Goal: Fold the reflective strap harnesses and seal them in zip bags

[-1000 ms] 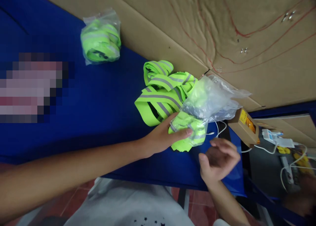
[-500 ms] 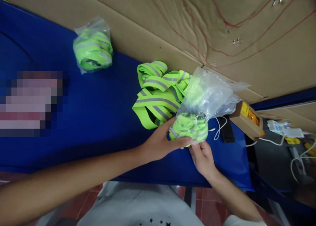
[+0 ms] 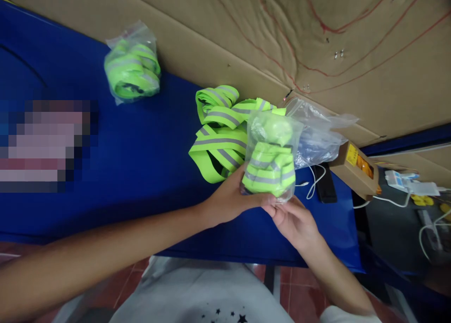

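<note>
Blue tabletop (image 3: 116,196) spreads below. Above its near edge, the left hand (image 3: 229,200) and right hand (image 3: 296,222) both grip a bagged green strap bundle (image 3: 269,168) from beneath. Loose straps (image 3: 218,142) lie just behind, a second bagged bundle (image 3: 132,69) farther left, and a cardboard wall (image 3: 229,27) beyond.

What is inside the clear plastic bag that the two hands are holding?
Inside the clear plastic bag sits a folded neon-green reflective strap with grey stripes. The left hand and right hand cover the bag's bottom, so what lies lowest inside cannot be seen.
</note>
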A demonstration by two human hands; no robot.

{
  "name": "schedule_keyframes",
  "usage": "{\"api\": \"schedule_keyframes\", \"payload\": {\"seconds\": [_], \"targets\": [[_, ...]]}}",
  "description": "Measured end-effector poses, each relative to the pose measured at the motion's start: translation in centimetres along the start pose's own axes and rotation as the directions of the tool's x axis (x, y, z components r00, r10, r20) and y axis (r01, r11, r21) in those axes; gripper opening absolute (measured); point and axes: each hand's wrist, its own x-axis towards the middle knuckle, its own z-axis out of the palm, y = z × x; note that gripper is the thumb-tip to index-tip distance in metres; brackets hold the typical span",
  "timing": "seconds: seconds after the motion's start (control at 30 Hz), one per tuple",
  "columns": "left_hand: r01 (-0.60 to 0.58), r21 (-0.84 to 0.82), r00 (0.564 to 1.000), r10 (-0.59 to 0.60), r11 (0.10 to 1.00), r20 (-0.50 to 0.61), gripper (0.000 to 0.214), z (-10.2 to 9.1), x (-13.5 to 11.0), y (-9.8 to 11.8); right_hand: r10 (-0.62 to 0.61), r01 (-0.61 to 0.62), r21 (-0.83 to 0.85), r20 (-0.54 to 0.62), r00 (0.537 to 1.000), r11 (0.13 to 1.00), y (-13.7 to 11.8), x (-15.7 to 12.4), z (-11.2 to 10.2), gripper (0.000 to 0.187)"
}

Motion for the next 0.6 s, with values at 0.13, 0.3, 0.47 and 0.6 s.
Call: {"api": "schedule_keyframes", "payload": {"seconds": [0.13, 0.3, 0.47, 0.6], "targets": [[0.002, -0.049, 1.000, -0.004, 0.999, -0.031, 0.060, 0.2, 0.3, 0.4, -0.050, 0.052, -0.013, 0.131, 0.990, 0.999, -1.0, 0.1, -0.5, 0.037], [0.005, 0.005, 0.999, -0.005, 1.000, 0.045, 0.053, 0.2, 0.3, -0.2, -0.118, 0.139, -0.103, 0.182, 0.976, 0.985, -1.0, 0.0, -0.6, 0.058], [-0.135, 0.261, 0.984, 0.099, 0.956, 0.145, 0.037, 0.1, -0.5, -1.8, -0.102, 0.136, -0.124, 0.242, 0.965, 0.983, -1.5, 0.3, -0.1, 0.071], [-0.143, 0.434, 0.975, 0.052, 0.889, 0.216, 0.035, -0.1, -1.2, -0.8, -0.093, 0.127, -0.155, 0.214, 0.972, 0.980, -1.9, 0.0, -0.4, 0.055]]}}
